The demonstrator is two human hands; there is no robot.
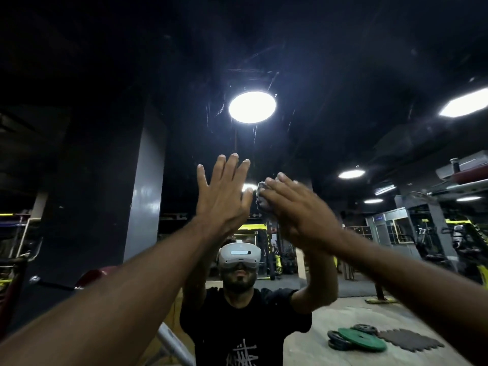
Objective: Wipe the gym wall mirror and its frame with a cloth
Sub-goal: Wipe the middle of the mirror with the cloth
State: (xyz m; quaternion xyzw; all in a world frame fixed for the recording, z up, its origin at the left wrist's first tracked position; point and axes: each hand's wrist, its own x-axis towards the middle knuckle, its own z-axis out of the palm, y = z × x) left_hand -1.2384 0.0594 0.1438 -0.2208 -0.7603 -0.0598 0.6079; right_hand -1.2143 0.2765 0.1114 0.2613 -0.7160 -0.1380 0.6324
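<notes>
Right grip (298,207) apparently flat on cloth (262,197), left grip (224,192) spread against mirror (105,114), weight plates (356,339) reflected.

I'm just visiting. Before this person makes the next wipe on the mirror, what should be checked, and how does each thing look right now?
1. Cloth in hand: ok, the right hand presses a bunched cloth.
2. Cloth on the mirror: ok, it seems pressed against it.
3. Left hand out of the way: not ok, it is spread right beside the cloth.
4. Mirror above clean: not ok, streaks show round the reflected lamp.
5. Frame wiped: cannot tell, no frame is in view.
</notes>
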